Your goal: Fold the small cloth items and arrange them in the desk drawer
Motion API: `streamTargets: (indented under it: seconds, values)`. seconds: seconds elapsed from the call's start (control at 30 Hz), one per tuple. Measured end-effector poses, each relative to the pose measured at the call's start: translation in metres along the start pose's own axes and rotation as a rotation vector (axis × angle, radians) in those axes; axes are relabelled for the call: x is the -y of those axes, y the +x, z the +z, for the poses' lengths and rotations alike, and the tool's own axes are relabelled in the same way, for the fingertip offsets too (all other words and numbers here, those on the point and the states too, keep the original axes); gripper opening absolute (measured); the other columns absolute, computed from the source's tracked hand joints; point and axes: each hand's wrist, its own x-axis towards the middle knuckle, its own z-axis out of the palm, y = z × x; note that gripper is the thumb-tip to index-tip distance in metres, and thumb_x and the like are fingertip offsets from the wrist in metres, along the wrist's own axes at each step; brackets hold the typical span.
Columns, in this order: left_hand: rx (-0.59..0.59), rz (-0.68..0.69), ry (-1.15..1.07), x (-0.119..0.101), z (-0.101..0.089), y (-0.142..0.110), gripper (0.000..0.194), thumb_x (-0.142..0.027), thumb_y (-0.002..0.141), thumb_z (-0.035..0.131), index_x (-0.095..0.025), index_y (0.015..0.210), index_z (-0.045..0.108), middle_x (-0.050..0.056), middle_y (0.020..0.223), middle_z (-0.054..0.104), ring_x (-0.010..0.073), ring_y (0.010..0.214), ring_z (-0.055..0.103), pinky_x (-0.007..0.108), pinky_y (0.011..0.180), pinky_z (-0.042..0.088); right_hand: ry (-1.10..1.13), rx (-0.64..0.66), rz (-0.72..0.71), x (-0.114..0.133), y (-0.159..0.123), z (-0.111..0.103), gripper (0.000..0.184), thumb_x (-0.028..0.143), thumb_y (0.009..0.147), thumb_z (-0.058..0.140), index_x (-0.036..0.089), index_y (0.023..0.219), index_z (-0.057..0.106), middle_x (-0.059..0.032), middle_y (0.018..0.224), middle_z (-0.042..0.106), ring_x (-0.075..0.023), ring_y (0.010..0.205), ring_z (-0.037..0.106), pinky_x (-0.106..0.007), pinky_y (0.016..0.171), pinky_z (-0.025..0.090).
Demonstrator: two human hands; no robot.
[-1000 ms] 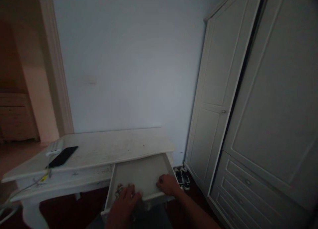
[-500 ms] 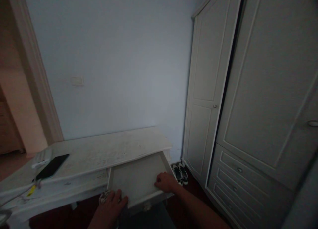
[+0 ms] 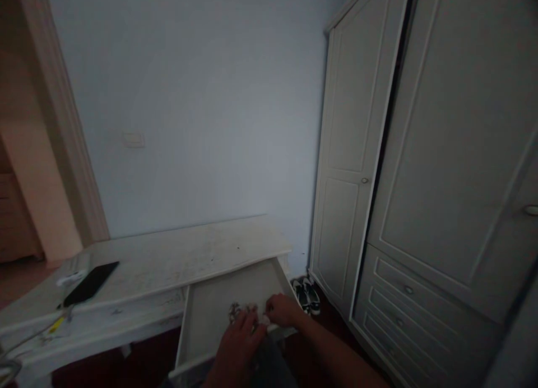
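A white desk stands against the wall with its right drawer pulled out. Both my hands are over the drawer's front part. My left hand reaches in with its fingers curled around a small patterned bundle. My right hand is closed at the drawer's right front corner, touching the same bundle. The room is dim, so the bundle's make cannot be told.
A black phone and a white remote lie at the desk's left end, with a cable hanging off. A tall white wardrobe fills the right side. A pair of shoes sits on the floor by it. A doorway opens at far left.
My left hand has moved from the drawer's left front corner rightward into the drawer, beside my right hand, bringing the small patterned bundle. The drawer stays pulled out.
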Motion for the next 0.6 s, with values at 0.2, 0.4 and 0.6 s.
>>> streamTargets:
  seconds: [0.2, 0.4, 0.6]
  values:
    - [-0.356, 0.035, 0.262, 0.062, 0.006, -0.072, 0.069, -0.006, 0.077, 0.067, -0.048, 0.132, 0.065, -0.004, 0.148, 0.065, 0.024, 0.141, 0.053, 0.035, 0.111, 0.05, 0.003, -0.004, -0.001, 0.001, -0.001, 0.0, 0.034, 0.045, 0.084, 0.063, 0.027, 0.102, 0.085, -0.0101, 0.11, 0.082, -0.0295, 0.107, 0.075, -0.034, 0.086, 0.053]
    - [0.009, -0.25, 0.196, 0.095, -0.045, -0.123, 0.091, 0.0, 0.06, 0.06, -0.041, 0.141, 0.065, -0.002, 0.152, 0.063, 0.0258, 0.143, 0.054, 0.039, 0.117, 0.044, 0.008, 0.004, -0.01, 0.002, -0.002, -0.002, 0.034, 0.046, 0.084, 0.064, 0.026, 0.101, 0.085, -0.0095, 0.107, 0.082, -0.0294, 0.107, 0.074, -0.034, 0.086, 0.053]
    - [0.063, -0.303, 0.244, 0.062, -0.053, -0.107, 0.081, 0.001, 0.075, 0.054, -0.041, 0.143, 0.064, 0.002, 0.148, 0.066, 0.0301, 0.14, 0.057, 0.063, 0.124, 0.031, 0.005, -0.01, -0.005, 0.003, -0.002, -0.003, 0.032, 0.045, 0.084, 0.063, 0.026, 0.1, 0.085, -0.0083, 0.105, 0.082, -0.0279, 0.102, 0.075, -0.033, 0.083, 0.052]
